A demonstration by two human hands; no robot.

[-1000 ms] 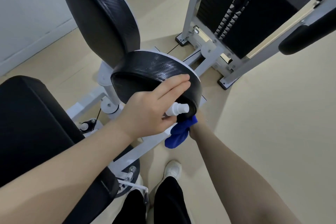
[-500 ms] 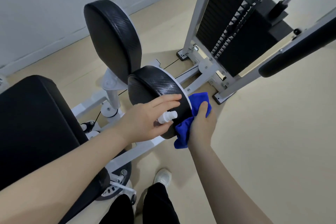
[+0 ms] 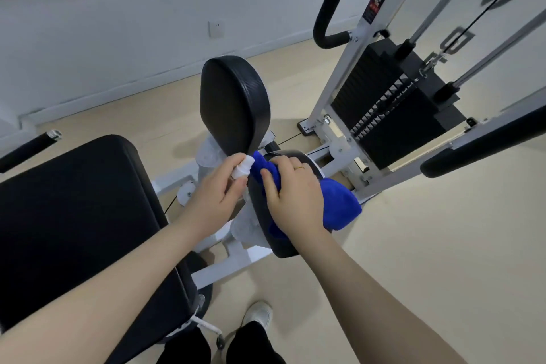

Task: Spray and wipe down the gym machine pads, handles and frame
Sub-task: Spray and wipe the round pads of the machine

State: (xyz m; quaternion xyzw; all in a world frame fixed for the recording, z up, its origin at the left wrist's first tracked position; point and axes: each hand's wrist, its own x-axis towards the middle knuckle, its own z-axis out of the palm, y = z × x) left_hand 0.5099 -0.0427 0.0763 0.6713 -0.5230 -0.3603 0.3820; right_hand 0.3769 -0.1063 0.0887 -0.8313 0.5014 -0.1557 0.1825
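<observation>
Two black oval leg pads stand on a white frame point(image 3: 236, 260). The far pad point(image 3: 233, 103) is upright. My right hand point(image 3: 292, 192) presses a blue cloth point(image 3: 339, 204) flat on top of the near pad point(image 3: 277, 242); the cloth hangs over the pad's right side. My left hand point(image 3: 215, 192) holds a small white spray bottle point(image 3: 243, 167) just left of that pad, its nozzle end showing above my fingers. The black seat point(image 3: 74, 216) fills the left foreground.
The black weight stack point(image 3: 393, 109) in its white uprights stands at right, with a cable and guide rods. Black handles: a curved one point(image 3: 331, 9) above, a padded bar point(image 3: 478, 145) at right, a grip point(image 3: 26, 148) at far left. My shoe point(image 3: 260, 313) is on the beige floor.
My right hand moved the blue cloth from the near pad's right edge up onto its top. My left hand drew back off the pad with the bottle. The view tilted up.
</observation>
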